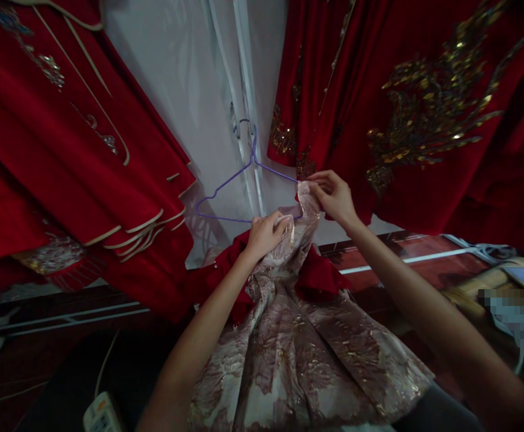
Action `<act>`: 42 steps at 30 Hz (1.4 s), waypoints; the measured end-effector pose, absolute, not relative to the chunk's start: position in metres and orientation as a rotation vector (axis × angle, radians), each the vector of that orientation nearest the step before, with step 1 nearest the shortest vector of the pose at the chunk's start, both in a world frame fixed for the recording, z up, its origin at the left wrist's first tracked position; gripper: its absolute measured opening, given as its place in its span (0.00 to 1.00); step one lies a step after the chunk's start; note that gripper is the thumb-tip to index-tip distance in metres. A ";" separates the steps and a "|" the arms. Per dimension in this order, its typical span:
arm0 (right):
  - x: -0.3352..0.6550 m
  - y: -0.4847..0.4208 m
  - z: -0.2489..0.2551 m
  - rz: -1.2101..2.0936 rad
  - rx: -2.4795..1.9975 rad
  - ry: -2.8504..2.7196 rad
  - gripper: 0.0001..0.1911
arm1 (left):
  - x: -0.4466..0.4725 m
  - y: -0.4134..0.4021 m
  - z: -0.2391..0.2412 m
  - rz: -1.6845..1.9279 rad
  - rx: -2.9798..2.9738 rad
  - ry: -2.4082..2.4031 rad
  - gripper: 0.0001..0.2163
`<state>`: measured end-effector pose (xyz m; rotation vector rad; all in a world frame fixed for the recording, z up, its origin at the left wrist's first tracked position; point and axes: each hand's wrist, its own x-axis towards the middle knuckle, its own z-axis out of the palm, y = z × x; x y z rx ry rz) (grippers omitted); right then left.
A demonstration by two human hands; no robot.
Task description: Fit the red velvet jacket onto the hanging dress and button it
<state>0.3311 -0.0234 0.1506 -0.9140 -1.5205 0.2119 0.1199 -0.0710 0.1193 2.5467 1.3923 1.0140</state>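
Note:
A pale pink, shiny patterned dress (284, 348) with red puffed sleeves hangs in front of me, its wide skirt spread below. Its right shoulder strap lies over the right arm of a purple wire hanger (232, 178), which hooks onto a dark ring at the white panel. My right hand (331, 195) pinches that strap at the hanger. With closed fingers my left hand (266, 234) grips the other shoulder of the dress, below the hanger's lower bar. The hanger's left arm is bare.
Red garments (140, 174) with pale piping hang at the left. More red garments (334, 108) with gold sequins hang at the right. A power strip (102, 414) with a cord lies at the lower left. Coiled cable (491, 249) sits at the right.

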 end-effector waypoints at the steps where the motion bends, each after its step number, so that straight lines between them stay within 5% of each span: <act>1: 0.328 -0.025 0.151 0.184 -0.939 -1.575 0.10 | 0.122 -0.072 0.120 1.030 2.531 1.389 0.14; 8: 0.322 -0.028 0.152 0.107 -1.080 -1.664 0.16 | 0.095 -0.062 0.128 1.458 2.186 1.107 0.15; 14: 0.325 -0.026 0.156 0.111 -1.103 -1.646 0.17 | -0.015 -0.044 0.117 1.956 1.750 1.465 0.15; 24: 0.328 -0.022 0.158 0.138 -1.080 -1.648 0.17 | -0.090 -0.040 0.077 1.796 1.121 1.325 0.21; 42: 0.331 -0.022 0.161 0.172 -1.048 -1.690 0.17 | -0.094 -0.030 0.097 1.790 1.248 1.278 0.23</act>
